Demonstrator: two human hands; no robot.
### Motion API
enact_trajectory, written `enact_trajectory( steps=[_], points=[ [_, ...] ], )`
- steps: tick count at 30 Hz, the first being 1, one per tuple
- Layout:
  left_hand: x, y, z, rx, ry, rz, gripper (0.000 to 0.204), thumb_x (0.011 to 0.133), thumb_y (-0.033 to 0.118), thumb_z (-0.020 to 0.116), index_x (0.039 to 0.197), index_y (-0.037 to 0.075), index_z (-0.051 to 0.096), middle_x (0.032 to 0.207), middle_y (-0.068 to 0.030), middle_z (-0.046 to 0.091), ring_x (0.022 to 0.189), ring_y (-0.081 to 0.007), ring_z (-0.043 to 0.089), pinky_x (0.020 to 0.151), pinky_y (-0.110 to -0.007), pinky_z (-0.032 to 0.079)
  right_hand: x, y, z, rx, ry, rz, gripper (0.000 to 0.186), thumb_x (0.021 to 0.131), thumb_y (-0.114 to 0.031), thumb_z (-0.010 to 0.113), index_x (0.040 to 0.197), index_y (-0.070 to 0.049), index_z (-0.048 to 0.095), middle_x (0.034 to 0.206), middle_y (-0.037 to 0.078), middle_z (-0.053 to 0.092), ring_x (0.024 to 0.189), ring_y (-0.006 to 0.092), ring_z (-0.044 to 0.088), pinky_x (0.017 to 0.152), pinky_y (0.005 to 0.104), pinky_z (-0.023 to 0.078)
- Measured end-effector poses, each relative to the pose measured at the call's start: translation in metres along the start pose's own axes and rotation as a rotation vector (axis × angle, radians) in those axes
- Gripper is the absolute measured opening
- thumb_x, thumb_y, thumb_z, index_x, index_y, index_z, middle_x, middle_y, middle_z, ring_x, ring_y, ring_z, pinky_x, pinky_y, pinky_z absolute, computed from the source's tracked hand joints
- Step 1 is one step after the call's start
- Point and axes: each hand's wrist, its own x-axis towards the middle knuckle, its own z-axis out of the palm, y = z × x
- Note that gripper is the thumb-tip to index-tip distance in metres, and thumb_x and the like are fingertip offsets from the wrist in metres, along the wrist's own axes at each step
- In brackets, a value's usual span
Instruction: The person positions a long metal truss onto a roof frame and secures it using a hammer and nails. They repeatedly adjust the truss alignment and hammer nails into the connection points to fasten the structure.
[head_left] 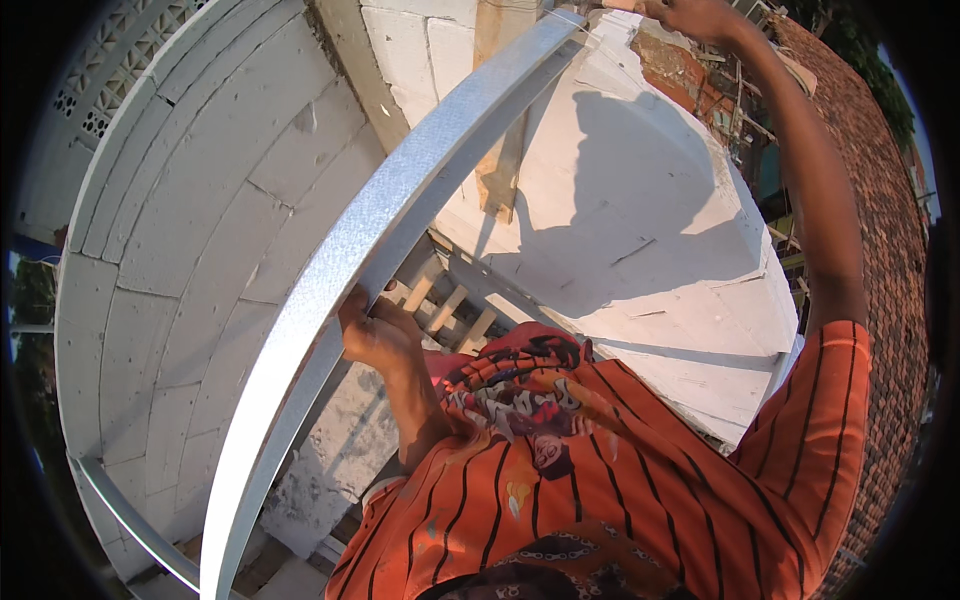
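A long, shiny metal channel [372, 215] runs slantwise from the lower left up to the top middle, bent by the lens. My left hand [383, 332] is closed on its underside near the middle, the fingers partly hidden behind the metal. At the top edge, beyond the channel's far end, my right hand [695, 18] reaches out over the broken top of a white block wall [640, 240]. Its fingers look curled around something small and pale that I cannot make out, as the picture's edge cuts it off. Behind the channel's far part stands a wooden plank [497, 185].
Another white block wall [215, 215] rises on the left. Wooden slats [447, 308] and a rough concrete ledge [330, 450] lie below. A second curved-looking metal piece [135, 525] is at the lower left. A tiled roof [885, 250] spreads along the right.
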Motion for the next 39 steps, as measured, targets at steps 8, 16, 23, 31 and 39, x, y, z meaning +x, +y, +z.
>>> enact_trajectory(
  steps=[8,16,23,31,39],
  points=[
    [0.002,-0.006,-0.003,0.003,0.042,-0.014,0.012,0.074,0.005,0.043,0.068,-0.003,0.052,0.077,-0.0134,0.052,0.07,-0.0239,0.053,0.063,-0.034,0.043,-0.001,0.002,0.0,0.0,-0.013,0.013,0.01,0.082,-0.013,0.057,0.081,-0.004,0.063,0.07,0.005,0.058,0.065,0.0149,0.052,0.056,0.0329,0.044],
    [-0.003,0.0,0.004,-0.037,0.032,-0.038,0.01,0.073,0.004,0.045,0.07,-0.002,0.053,0.075,-0.0115,0.051,0.071,-0.0229,0.053,0.063,-0.033,0.043,0.003,0.003,-0.001,0.015,-0.026,0.008,0.01,0.082,-0.012,0.057,0.081,-0.004,0.063,0.069,0.005,0.058,0.064,0.0145,0.052,0.056,0.0328,0.044],
    [-0.003,-0.004,-0.005,-0.049,-0.055,-0.101,0.023,0.076,0.007,0.042,0.085,-0.007,0.058,0.087,-0.0125,0.058,0.081,-0.021,0.055,0.072,-0.032,0.046,0.006,0.004,-0.005,0.024,-0.032,0.004,0.01,0.082,-0.012,0.057,0.08,-0.004,0.063,0.069,0.004,0.058,0.064,0.0141,0.052,0.055,0.0327,0.043],
    [-0.004,0.0,0.013,-0.029,0.085,-0.044,0.015,0.074,0.008,0.044,0.071,-0.004,0.052,0.076,-0.0121,0.051,0.07,-0.023,0.052,0.064,-0.033,0.043,0.007,0.018,-0.007,-0.081,-0.146,0.047,0.02,0.086,-0.022,0.053,0.089,-0.005,0.063,0.08,0.009,0.062,0.07,0.0195,0.054,0.064,0.0376,0.045],
    [0.0,-0.003,-0.002,-0.014,-0.016,0.017,0.012,0.074,0.006,0.047,0.071,-0.003,0.053,0.075,-0.0111,0.052,0.07,-0.0224,0.052,0.061,-0.034,0.041,0.01,0.001,-0.006,-0.036,-0.034,0.034,0.02,0.086,-0.022,0.053,0.09,-0.005,0.063,0.081,0.009,0.062,0.071,0.0198,0.054,0.065,0.0377,0.045]
  ],
)
